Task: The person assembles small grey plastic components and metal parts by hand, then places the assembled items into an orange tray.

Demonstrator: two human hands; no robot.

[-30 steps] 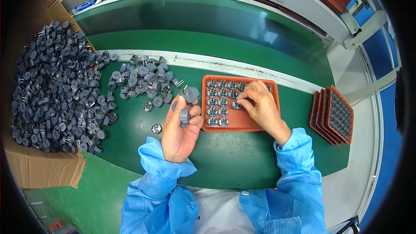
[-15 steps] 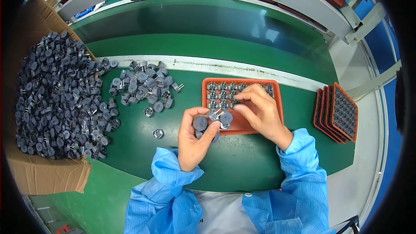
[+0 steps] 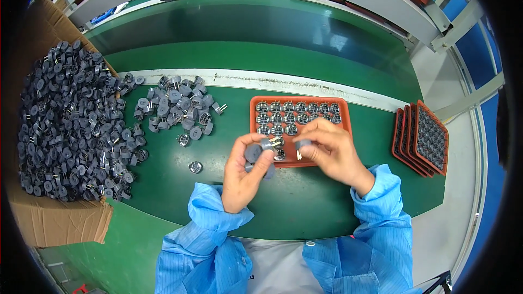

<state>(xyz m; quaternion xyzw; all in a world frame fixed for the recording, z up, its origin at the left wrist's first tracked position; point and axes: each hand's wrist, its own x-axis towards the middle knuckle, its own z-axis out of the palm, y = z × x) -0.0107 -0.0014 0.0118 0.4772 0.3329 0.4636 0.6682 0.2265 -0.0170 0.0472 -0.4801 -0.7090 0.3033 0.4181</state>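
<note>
My left hand [image 3: 239, 177] is closed around several round grey plastic pieces with metal pins [image 3: 253, 153], in front of the tray's near left corner. One of them is pinched by the thumb, its pins pointing right. Just to its right, my right hand [image 3: 336, 155] grips a single grey pinned piece [image 3: 303, 143] by its rim, pins pointing down. Both hands are over the near part of an orange-red tray [image 3: 350, 110]. In its far rows sit several round pieces [image 3: 276, 117], shiny dark side up. The right hand hides part of the tray.
A cardboard box [image 3: 71, 219] full of grey pieces [image 3: 73, 125] stands at the left. Beside it, a loose heap of them [image 3: 177, 103] lies on the green table [image 3: 229, 215]; one lone piece [image 3: 195, 167] lies nearer me. Several filled trays [image 3: 430, 139] lean together at the right.
My right hand has drawn back from the tray's rows, leaving a piece there. It now holds a grey piece that was at my left fingertips. The left hand has hardly moved.
</note>
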